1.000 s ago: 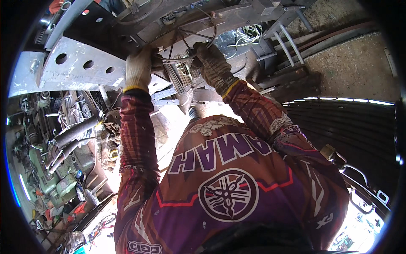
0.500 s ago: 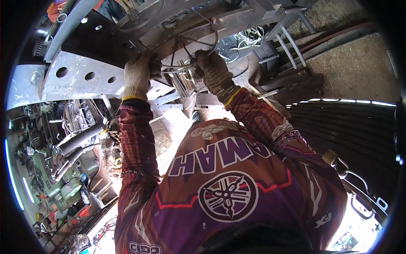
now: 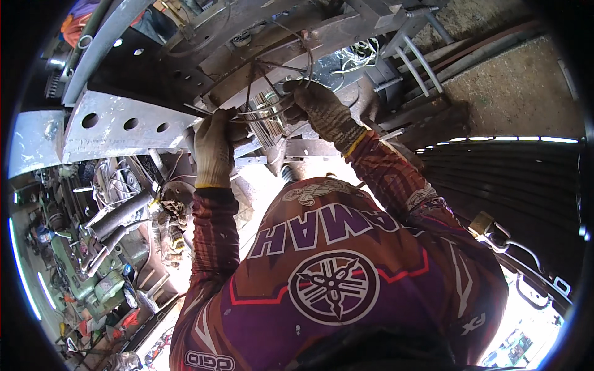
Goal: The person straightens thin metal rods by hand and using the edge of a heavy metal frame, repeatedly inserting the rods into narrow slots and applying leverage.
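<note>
A thin grey wire (image 3: pixel 311 60), bent into a wide loop, runs between my hands in front of the metalwork. My left hand (image 3: pixel 213 145), in a pale knitted work glove with a yellow cuff edge, is closed on the wire's left part, and a short straight end sticks out beyond it. Gripping the loop's right side is my right hand (image 3: pixel 322 111), in a darker, dirtier glove; its fingertips are partly hidden. Below the wire, between the hands, stands a bundle of thin metal rods (image 3: pixel 267 127).
A long steel plate with round holes (image 3: pixel 111 122) lies at the left. Steel beams (image 3: pixel 346 37) cross the far side. Left and low, a green machine (image 3: pixel 86 266) stands among clutter. A dark corrugated shutter (image 3: pixel 507 179) with a padlock (image 3: pixel 481 224) is at the right.
My left hand has moved nearer and slightly right, drawing along the wire. My right hand has shifted a little right and nearer, still gripping the loop.
</note>
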A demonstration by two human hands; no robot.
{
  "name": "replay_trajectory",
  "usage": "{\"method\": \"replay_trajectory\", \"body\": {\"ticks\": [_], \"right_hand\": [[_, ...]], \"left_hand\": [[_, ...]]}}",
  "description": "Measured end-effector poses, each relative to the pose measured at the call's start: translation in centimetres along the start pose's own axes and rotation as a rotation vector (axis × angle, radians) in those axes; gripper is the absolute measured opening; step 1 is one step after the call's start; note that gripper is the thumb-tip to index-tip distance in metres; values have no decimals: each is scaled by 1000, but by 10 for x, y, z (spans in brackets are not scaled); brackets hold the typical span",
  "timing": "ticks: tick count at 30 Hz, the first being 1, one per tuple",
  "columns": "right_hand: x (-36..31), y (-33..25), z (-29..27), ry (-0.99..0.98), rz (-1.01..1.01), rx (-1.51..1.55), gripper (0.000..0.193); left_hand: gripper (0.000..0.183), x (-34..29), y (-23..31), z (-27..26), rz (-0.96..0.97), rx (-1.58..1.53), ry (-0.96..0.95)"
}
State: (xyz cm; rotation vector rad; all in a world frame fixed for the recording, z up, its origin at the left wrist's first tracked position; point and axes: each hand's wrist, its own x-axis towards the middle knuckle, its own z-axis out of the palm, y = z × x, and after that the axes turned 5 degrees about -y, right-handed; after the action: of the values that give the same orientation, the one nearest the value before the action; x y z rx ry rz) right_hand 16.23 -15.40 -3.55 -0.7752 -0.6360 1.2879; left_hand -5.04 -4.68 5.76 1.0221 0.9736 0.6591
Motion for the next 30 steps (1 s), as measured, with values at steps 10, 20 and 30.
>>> {"method": "replay_trajectory", "body": {"ticks": [10,20,30], "right_hand": [[-14,-52,23,113,165,-333,38],[-2,-63,29,254,208,-180,38],[15,-63,6,301,242,-160,37]], "left_hand": [[36,-16,27,22,88,-24,-60],[35,-10,16,21,60,-134,-68],[37,-15,-5,27,67,-181,-133]]}}
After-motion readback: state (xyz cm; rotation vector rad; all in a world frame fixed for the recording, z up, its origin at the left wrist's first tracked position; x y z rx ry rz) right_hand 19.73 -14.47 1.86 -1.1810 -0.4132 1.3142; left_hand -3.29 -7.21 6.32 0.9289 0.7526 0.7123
